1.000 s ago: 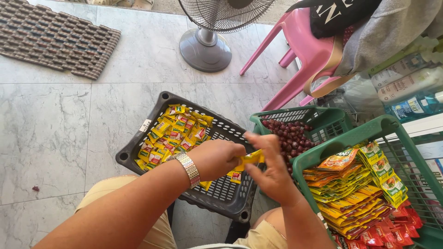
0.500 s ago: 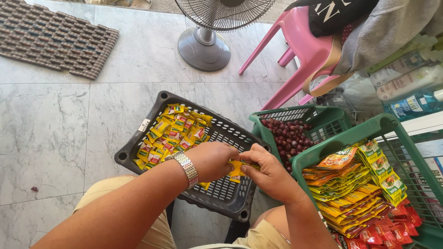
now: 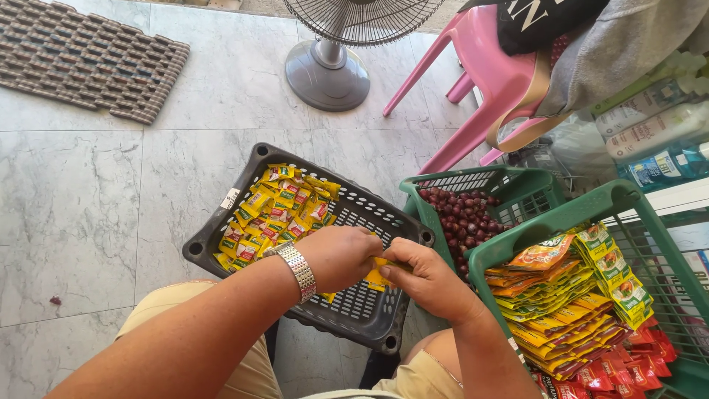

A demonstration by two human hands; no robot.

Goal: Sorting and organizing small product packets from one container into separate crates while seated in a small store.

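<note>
- The floor is pale marble tile, with a brown mat, a grey fan base and a pink plastic chair at the far side.
- A black basket rests on the person's knees, with small yellow sachets piled in its far corner.
- The left hand and the right hand meet over the basket. Their fingers pinch one yellow sachet between them.
- The basket could tip, because it only sits on the knees, and the sachets would slide out.
- A hard pull could rip the sachet.
- Two green baskets sit close by, one with red onions, one with flat packets. A loose sachet could drop in there.
</note>
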